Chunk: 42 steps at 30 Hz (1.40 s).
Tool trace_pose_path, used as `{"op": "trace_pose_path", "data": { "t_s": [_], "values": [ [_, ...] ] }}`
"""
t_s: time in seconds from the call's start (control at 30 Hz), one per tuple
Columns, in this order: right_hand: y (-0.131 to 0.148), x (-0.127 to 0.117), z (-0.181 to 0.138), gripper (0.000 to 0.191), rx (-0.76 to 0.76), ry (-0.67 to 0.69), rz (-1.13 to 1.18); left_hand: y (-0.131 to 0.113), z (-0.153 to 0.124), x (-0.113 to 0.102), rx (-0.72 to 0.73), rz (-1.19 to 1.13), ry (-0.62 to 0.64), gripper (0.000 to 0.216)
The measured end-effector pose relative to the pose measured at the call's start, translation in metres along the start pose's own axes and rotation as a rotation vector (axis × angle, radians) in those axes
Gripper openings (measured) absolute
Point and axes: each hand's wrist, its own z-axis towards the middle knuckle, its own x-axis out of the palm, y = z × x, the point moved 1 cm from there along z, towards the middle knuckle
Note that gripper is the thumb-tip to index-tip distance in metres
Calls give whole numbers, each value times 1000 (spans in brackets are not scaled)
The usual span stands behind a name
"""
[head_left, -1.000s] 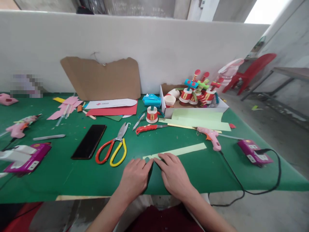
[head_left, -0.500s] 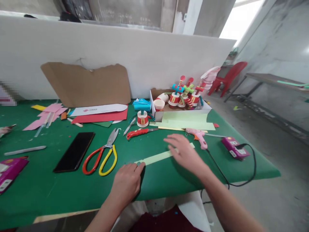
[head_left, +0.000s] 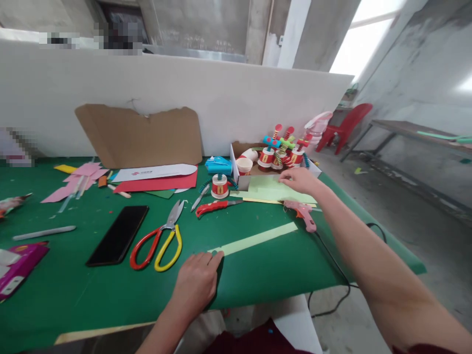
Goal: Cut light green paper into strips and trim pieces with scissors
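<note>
My left hand (head_left: 197,279) presses its curled fingers on the left end of a pale green paper strip (head_left: 258,238), which lies slanted on the green tabletop. My right hand (head_left: 301,181) is at the back right, its thumb and fingertips close together on pale green paper sheets (head_left: 267,184) in front of the cardboard box. Under my right forearm lies a pink glue gun (head_left: 304,212). A red-handled cutter knife (head_left: 214,207) rests behind the strip. Scissors (head_left: 165,236) with one red and one yellow handle lie open left of my left hand.
A box (head_left: 241,182) holds several paper-cup figures (head_left: 266,157). One red-and-white cup figure (head_left: 220,187) stands outside it. A phone (head_left: 118,236) lies on the left. The glue gun's black cable (head_left: 334,255) runs over the front edge. Another person's hand (head_left: 13,204) shows far left.
My right hand has left the strip and moved back and right to the green sheets. My left hand stays on the strip's left end. The view has tilted slightly.
</note>
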Motion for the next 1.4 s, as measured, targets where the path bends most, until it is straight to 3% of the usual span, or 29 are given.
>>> {"op": "trace_pose_path", "data": {
  "t_s": [0.1,0.17,0.33,0.5,0.67,0.8,1.0,1.1,1.2,1.27,1.33,1.4],
  "values": [
    [-1,-3,4,17,20,71,-26,1,0,1,8,2,-27,40],
    [12,-3,3,17,8,90,-21,1,-1,1,7,8,-11,40],
    [101,26,6,20,-321,148,89,0,-1,2,-11,11,59,42],
    [196,66,36,24,-543,171,-193,0,0,4,-31,0,92,43],
    [245,88,72,21,-705,200,-321,0,2,3,-45,-19,128,42],
    [253,100,82,19,-725,247,-357,-2,4,1,-66,-49,178,42],
    [241,106,81,19,-709,256,-357,-2,6,-2,-78,-62,210,42],
    [239,99,79,20,-694,235,-349,-2,6,-4,-84,-59,229,43],
    [244,78,67,27,-682,130,-277,-3,6,-4,-84,-64,236,42],
    [247,56,51,29,-643,-29,-60,-3,6,-3,-84,-67,222,41],
    [244,33,28,30,-549,-160,300,-2,5,-3,-80,-65,204,40],
    [234,17,4,44,-408,-188,752,-2,5,-2,-69,-62,196,39]
  ]
}}
